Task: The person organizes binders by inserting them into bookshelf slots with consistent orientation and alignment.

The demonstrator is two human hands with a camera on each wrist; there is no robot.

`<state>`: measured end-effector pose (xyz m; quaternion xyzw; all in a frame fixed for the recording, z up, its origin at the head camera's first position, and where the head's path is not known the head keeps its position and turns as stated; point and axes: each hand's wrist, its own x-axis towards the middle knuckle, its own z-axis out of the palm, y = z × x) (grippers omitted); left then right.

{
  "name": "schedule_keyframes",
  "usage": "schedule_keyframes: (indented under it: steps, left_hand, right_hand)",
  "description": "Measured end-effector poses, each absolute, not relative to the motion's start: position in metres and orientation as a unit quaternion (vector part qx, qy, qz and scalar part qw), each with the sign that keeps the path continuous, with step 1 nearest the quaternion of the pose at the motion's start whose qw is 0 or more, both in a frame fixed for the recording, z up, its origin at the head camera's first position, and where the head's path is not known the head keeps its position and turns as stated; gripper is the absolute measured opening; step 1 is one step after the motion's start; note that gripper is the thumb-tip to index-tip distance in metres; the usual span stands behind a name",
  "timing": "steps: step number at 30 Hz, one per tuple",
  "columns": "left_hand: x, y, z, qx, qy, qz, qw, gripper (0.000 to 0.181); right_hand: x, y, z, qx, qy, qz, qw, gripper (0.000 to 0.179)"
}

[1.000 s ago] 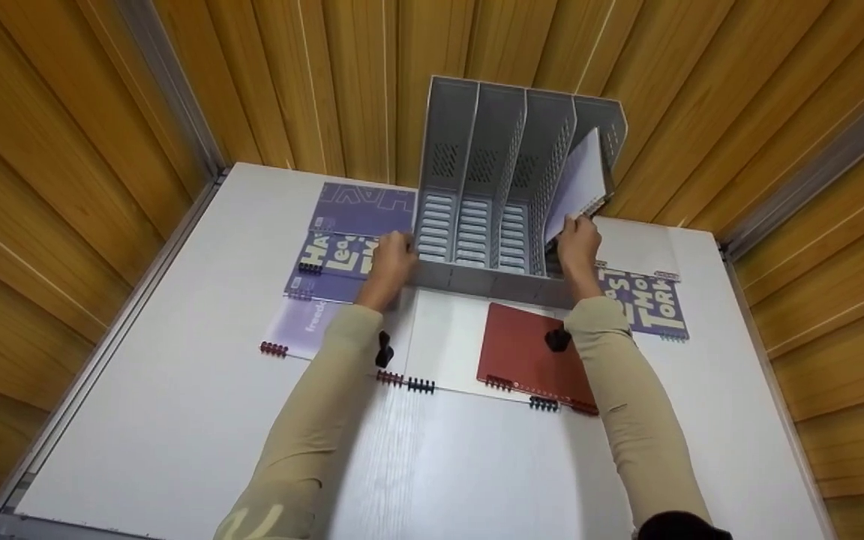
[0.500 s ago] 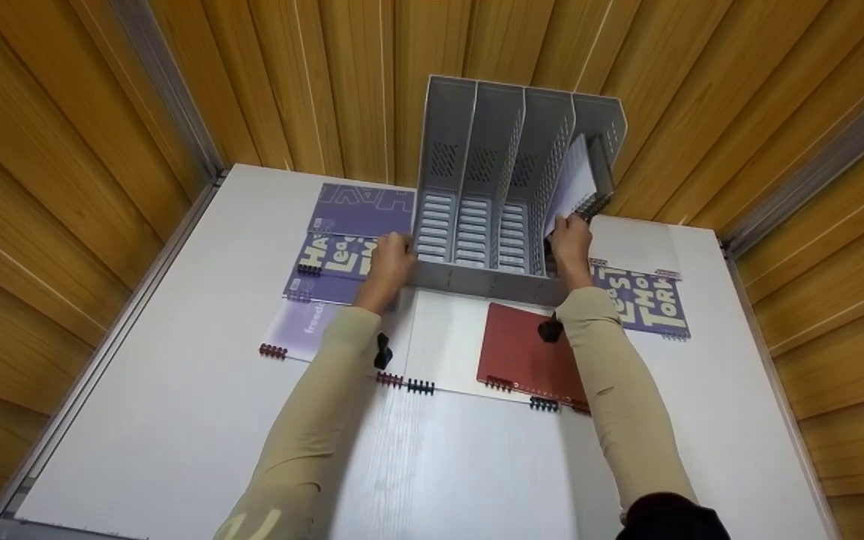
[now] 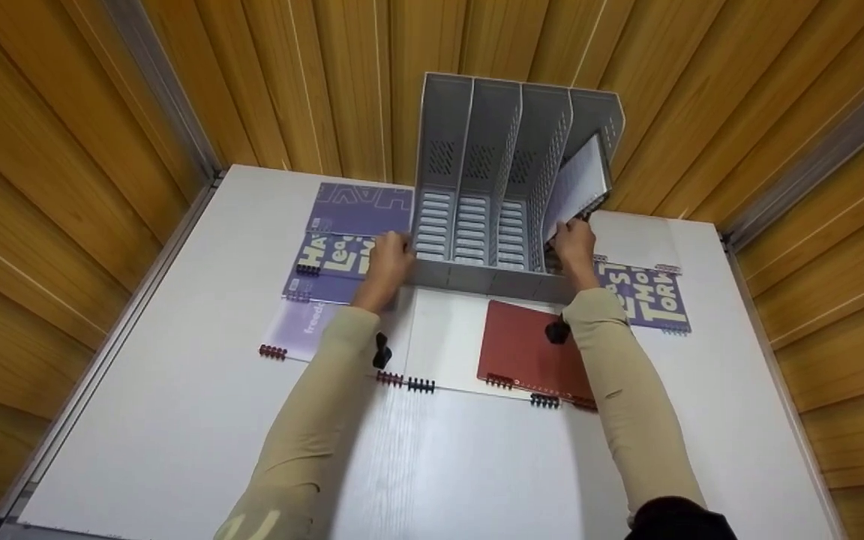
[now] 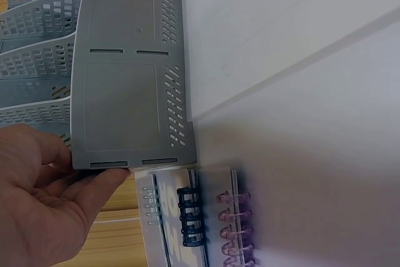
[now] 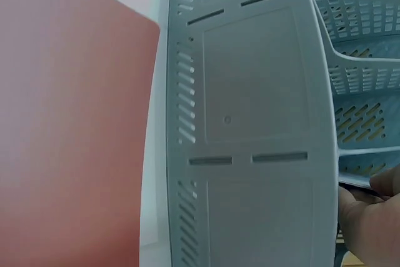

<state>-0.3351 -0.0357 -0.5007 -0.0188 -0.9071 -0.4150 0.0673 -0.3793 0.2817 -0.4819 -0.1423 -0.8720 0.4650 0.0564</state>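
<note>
A grey file organizer with several upright compartments stands at the back of the white table. At its left front corner, my left hand holds the side wall; in the left wrist view the thumb and fingers of that hand wrap the corner. My right hand reaches into the rightmost compartment and pinches the lower edge of a spiral notebook. The notebook leans there with a pale page facing left and its rings toward me. In the right wrist view the fingertips are partly behind the organizer's front wall.
Purple notebooks lie overlapping left of the organizer. White notebooks and a red notebook lie in front of it. More notebooks, one purple with large lettering, lie at the right. Wooden panel walls surround the table.
The notebook in the right hand has shifted and turned within the rightmost compartment, its page swinging left and then back right. The left hand keeps its hold on the organizer's corner.
</note>
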Motion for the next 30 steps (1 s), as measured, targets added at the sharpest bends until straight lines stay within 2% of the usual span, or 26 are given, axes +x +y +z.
schedule_keyframes:
  steps: [5, 10, 14, 23, 30]
  left_hand:
    - [-0.334, -0.037, -0.501, -0.016, -0.904, -0.422, 0.062, 0.017]
    - [-0.335, -0.036, -0.501, -0.022, -0.907, -0.414, 0.071, 0.026]
    - [-0.335, -0.036, -0.500, -0.023, -0.911, -0.404, 0.075, 0.032]
    - [-0.334, -0.038, -0.500, -0.029, -0.904, -0.420, 0.067, 0.025]
    - [-0.334, -0.036, -0.499, -0.024, -0.908, -0.414, 0.067, 0.028]
  right_hand:
    - [-0.380, 0.287, -0.482, -0.158, -0.860, 0.482, 0.054, 0.034]
    - [-0.384, 0.288, -0.486, -0.168, -0.834, 0.521, 0.067, 0.026]
    - [-0.387, 0.288, -0.487, -0.165, -0.816, 0.550, 0.073, 0.034]
    - [-0.381, 0.290, -0.483, -0.162, -0.818, 0.550, 0.052, 0.025]
    - [-0.354, 0.294, -0.473, -0.121, -0.807, 0.579, 0.006, 0.043]
